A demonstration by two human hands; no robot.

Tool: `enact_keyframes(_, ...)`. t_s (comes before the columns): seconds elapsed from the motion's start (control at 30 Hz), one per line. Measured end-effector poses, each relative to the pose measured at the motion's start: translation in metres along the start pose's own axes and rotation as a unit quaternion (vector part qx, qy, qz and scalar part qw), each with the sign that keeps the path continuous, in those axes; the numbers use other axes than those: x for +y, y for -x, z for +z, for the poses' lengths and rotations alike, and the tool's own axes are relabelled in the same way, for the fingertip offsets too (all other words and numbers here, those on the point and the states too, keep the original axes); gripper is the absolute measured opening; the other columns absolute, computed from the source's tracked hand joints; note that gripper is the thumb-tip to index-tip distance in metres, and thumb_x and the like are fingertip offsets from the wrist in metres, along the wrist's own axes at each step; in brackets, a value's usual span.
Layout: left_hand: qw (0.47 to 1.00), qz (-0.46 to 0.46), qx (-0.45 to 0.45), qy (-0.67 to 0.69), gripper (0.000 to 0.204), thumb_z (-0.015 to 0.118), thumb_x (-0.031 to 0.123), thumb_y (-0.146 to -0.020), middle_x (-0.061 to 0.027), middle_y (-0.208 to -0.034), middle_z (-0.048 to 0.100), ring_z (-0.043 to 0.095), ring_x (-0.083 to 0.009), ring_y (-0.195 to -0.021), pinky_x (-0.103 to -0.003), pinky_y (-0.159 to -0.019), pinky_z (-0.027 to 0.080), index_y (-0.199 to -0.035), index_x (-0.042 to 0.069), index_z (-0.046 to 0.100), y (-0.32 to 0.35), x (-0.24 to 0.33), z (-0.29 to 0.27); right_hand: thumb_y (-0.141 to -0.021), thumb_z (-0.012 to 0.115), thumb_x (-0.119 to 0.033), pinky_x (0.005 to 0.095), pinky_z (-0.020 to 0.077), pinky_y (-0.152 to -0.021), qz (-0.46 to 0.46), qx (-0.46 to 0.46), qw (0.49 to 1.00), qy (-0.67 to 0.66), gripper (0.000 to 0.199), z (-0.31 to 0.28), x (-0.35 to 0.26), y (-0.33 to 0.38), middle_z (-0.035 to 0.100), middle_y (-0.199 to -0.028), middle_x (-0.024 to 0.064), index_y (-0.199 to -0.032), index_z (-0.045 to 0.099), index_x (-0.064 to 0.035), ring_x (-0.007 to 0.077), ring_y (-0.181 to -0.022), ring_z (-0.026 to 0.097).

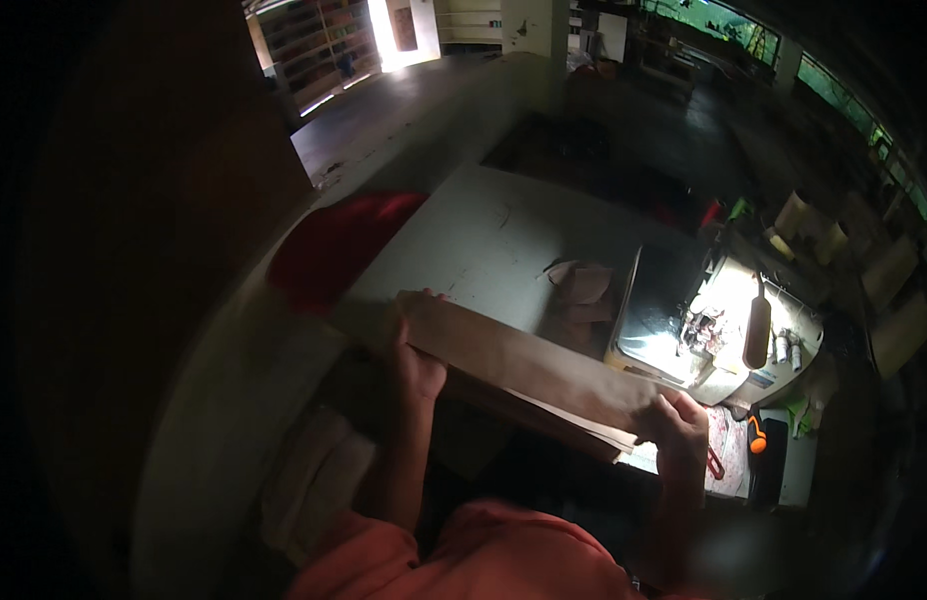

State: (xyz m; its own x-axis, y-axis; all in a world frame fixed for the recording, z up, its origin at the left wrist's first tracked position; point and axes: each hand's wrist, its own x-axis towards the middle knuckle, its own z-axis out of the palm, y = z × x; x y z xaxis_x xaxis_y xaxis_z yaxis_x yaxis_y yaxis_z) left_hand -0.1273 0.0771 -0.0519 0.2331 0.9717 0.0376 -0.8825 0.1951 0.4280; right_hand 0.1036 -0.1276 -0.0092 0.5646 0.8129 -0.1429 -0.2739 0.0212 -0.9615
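2 hands grip 1 long brown sheet, flat and tan, with thinner layers showing beneath its near edge. It slants over the pale worktop. The left hand fingers clasp its left end, the right hand its right.

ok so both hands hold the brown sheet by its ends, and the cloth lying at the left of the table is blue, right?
Not quite: the cloth is red, not blue, as the head view shows. The rest holds: the left hand and right hand grip the brown sheet by its ends, and the cloth lies at the left of the table.
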Motion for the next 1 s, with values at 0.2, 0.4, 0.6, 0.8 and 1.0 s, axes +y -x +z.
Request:
enact_keyframes(0.2, 0.886, 0.064, -0.202, -0.413, 0.054, 0.052, 0.029, -0.079, -0.0149, -0.120, 0.038, 0.036, -0.0291, -0.111, -0.038, -0.090, 0.030, -0.120, 0.001, 0.031, 0.034, -0.045, 0.065, -0.084, 0.045, -0.017, 0.0240, 0.0491, -0.052, 0.049, -0.055, 0.996, -0.056, 0.023, 0.017, -0.002, -0.001, 0.058, -0.074, 0.0100, -0.091, 0.051, 0.0037, 0.0164, -0.060, 0.059)
enact_keyframes(0.4, 0.500, 0.148, -0.503, -0.690, 0.092, 0.062, 0.031, -0.070, -0.0216, -0.131, 0.021, 0.016, -0.0410, -0.121, -0.044, -0.099, 0.015, -0.129, -0.001, -0.001, 0.089, -0.111, 0.086, -0.083, 0.050, -0.016, 0.0217, 0.0480, -0.058, 0.084, -0.096, 0.983, -0.133, 0.021, 0.002, 0.009, 0.005, 0.057, -0.079, 0.0067, -0.094, 0.052, 0.0018, 0.0105, -0.067, 0.056)
enact_keyframes(0.6, 0.707, -0.176, -0.461, -0.507, 0.050, 0.051, 0.028, -0.081, -0.0187, -0.115, 0.041, 0.042, -0.0240, -0.106, -0.032, -0.087, 0.035, -0.117, -0.002, 0.036, 0.052, -0.111, 0.089, -0.081, 0.050, -0.006, 0.0218, 0.0468, -0.065, 0.005, -0.170, 0.980, -0.106, 0.016, -0.009, 0.005, 0.012, 0.057, -0.082, 0.0061, -0.095, 0.051, 0.0002, 0.0099, -0.072, 0.056)
enact_keyframes(0.8, 0.697, -0.260, -0.384, -0.547, 0.021, 0.053, 0.018, -0.082, -0.0021, -0.072, 0.057, 0.052, -0.0057, -0.067, -0.019, -0.059, 0.043, -0.081, -0.002, 0.058, 0.042, -0.106, 0.124, -0.079, 0.052, -0.002, 0.0207, 0.0453, -0.064, -0.036, -0.117, 0.992, -0.044, 0.023, -0.008, 0.002, 0.009, 0.058, -0.079, 0.0063, -0.100, 0.045, 0.0006, 0.0097, -0.070, 0.056)
enact_keyframes(1.0, 0.682, -0.203, -0.357, -0.605, 0.022, 0.060, 0.021, -0.077, -0.0030, -0.066, 0.057, 0.050, -0.0058, -0.060, -0.021, -0.053, 0.042, -0.076, -0.001, 0.057, 0.045, -0.110, 0.134, -0.078, 0.051, 0.000, 0.0195, 0.0438, -0.059, -0.022, -0.095, 0.995, 0.018, 0.029, -0.014, 0.001, 0.007, 0.058, -0.076, 0.0065, -0.106, 0.041, 0.0029, 0.0081, -0.067, 0.055)
